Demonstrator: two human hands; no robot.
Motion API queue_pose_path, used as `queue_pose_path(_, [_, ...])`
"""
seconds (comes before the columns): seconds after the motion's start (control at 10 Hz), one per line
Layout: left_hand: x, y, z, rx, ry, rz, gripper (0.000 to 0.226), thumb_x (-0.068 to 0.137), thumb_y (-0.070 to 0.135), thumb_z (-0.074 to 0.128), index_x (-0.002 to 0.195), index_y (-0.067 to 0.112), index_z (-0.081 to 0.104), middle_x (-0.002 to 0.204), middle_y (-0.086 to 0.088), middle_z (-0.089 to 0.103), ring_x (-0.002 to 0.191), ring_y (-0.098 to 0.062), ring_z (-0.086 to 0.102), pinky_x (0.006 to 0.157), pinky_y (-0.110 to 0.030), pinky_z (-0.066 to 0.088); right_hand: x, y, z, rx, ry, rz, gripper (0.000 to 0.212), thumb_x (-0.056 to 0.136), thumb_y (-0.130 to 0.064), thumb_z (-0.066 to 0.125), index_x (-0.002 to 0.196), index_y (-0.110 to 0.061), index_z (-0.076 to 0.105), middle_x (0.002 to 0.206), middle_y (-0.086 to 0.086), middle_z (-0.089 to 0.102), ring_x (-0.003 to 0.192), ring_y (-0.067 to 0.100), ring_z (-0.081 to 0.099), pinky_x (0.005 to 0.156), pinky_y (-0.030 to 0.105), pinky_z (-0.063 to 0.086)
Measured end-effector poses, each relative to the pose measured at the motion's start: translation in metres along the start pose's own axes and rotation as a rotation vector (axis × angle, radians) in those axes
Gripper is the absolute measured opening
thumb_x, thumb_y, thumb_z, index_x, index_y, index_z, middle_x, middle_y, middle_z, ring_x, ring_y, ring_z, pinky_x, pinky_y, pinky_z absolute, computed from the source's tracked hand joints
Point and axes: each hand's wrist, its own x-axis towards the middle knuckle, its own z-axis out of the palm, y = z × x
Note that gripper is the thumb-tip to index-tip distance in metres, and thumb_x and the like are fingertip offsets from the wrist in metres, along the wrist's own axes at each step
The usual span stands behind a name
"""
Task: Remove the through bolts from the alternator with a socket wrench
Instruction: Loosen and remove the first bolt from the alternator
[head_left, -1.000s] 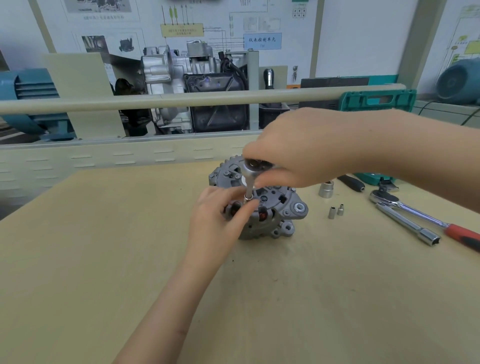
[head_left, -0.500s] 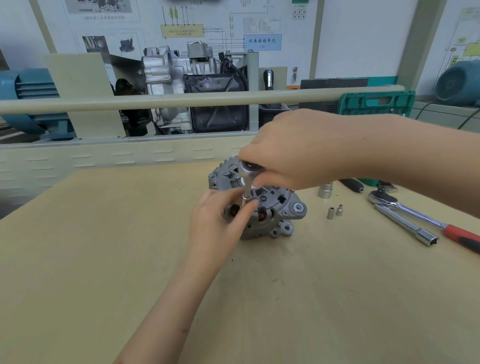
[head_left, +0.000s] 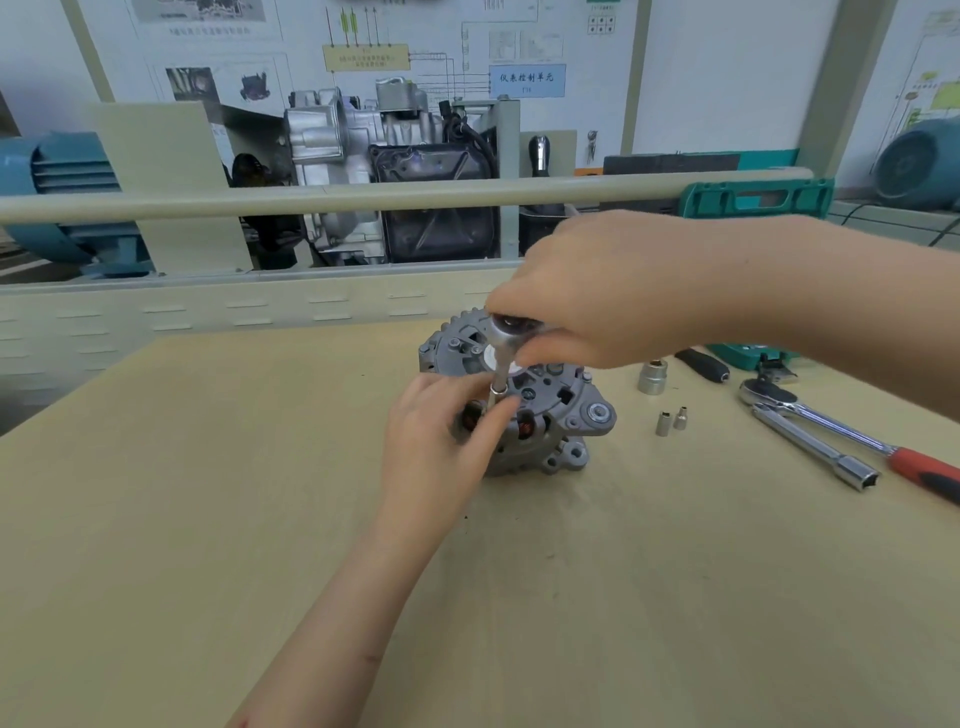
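Note:
A grey alternator (head_left: 561, 410) sits on the wooden table (head_left: 260, 493), its end cover facing up. A chrome socket wrench (head_left: 506, 338) stands over its near left edge, the socket shaft pointing down onto the housing. My right hand (head_left: 608, 291) grips the wrench head from above. My left hand (head_left: 441, 441) pinches the lower end of the socket shaft between thumb and fingers, right against the alternator's side. The bolt under the socket is hidden.
To the right lie a large loose socket (head_left: 652, 376), two small sockets (head_left: 671, 421), an extension bar (head_left: 815, 454), a red-handled ratchet (head_left: 852, 436) and a green tool case (head_left: 748, 356). A rail (head_left: 363, 197) and an engine display (head_left: 395, 176) stand behind the table.
The view has shifted slightly. Both hands stay on the wrench and socket with barely any visible movement.

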Motion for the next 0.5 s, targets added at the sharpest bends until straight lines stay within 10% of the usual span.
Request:
queue_pose_path(0.3, [0.0012,0.0037,0.0022,0.016,0.081,-0.057,0.015,0.068,0.025,0.074,0.065,0.013,0.066,0.06,0.029,0.043,0.069,0.003,0.044,0.07,-0.034,0.039,0.0035,-0.003,0.0018,-0.037,-0.019,-0.014,0.025,0.091,-0.049,0.039,0.078,-0.028,0.038,0.065,-0.007,0.044,0.051,0.008,0.038,0.044,0.025,0.025])
queue_pose_path(0.4, [0.0009,0.0003,0.0021,0.014,0.048,-0.052,0.01,0.071,0.021,0.075,0.074,0.013,0.069,0.065,0.029,0.046,0.071,0.002,0.046,0.071,-0.02,0.037,-0.001,-0.0008,0.0036,-0.028,0.055,0.055,0.021,0.086,-0.047,0.046,0.079,-0.028,0.049,0.054,-0.013,0.029,0.044,0.002,0.024,0.041,0.021,0.012])
queue_pose_path(0.5, [-0.0001,-0.0014,0.0006,-0.015,-0.025,-0.018,0.013,0.077,0.02,0.068,0.086,0.012,0.071,0.072,0.025,0.05,0.075,0.003,0.046,0.069,-0.005,0.033,0.0038,0.0022,0.0046,0.023,0.02,0.016,0.028,0.085,-0.044,0.04,0.097,-0.024,0.056,0.069,-0.007,0.049,0.056,0.014,0.045,0.048,0.028,0.029])
